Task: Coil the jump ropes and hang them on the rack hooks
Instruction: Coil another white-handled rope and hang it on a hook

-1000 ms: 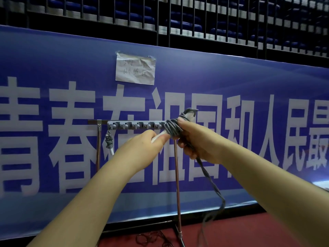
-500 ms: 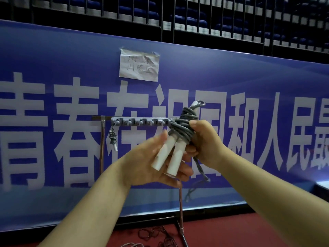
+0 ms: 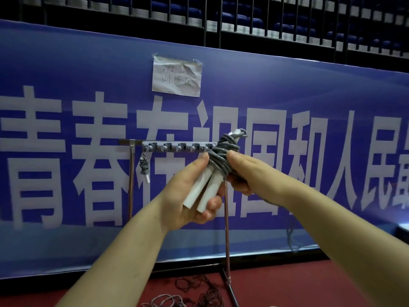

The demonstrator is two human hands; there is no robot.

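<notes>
One jump rope is already done: a small grey bundle (image 3: 144, 163) hangs from the leftmost hook of the hook rail (image 3: 177, 146) on the metal rack (image 3: 226, 218). The second rope (image 3: 223, 155) is in my hands, raised in front of the rail's right end, its grey cord wound tightly around the upper part of its two white handles (image 3: 202, 191). My left hand (image 3: 188, 196) wraps around the handles from below, fingers curled under them. My right hand (image 3: 243, 171) pinches the wound cord, thumb on top. I judge the coil nearly finished; hanging it is left, and more ropes (image 3: 194, 291) lie tangled on the dark red floor (image 3: 287, 284) by the rack's foot. Behind the rack stretches a blue banner (image 3: 66, 63) with large white characters and a taped paper note (image 3: 177, 76); dark railings (image 3: 221, 18) rise above.
</notes>
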